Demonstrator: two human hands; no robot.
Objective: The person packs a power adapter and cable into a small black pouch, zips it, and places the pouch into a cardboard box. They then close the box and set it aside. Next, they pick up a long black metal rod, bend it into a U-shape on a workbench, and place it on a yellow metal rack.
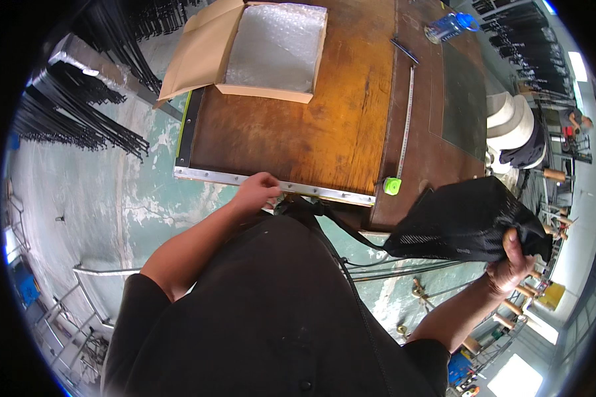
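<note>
My right hand (pixel 508 266), out to the right, is closed on a black mesh fabric bag (pixel 457 221), its thumb pressed over the bunched cloth. The bag hangs beside the table's right front corner. From its near end a black strap (pixel 351 231) runs left to a dark bundle at my waist. My left hand (pixel 261 190) is at the metal strip (pixel 212 176) along the table's front edge, its fingers curled in. Anything inside those fingers is hidden.
An open cardboard box (pixel 265 96) lined with bubble wrap stands on the wooden table (pixel 298 142). To its right lie a green tape measure (pixel 392 186), pulled out, a dark pen-like tool (pixel 404 51) and a blue-lidded bottle (pixel 449 28). Black rods (pixel 93 112) hang at far left.
</note>
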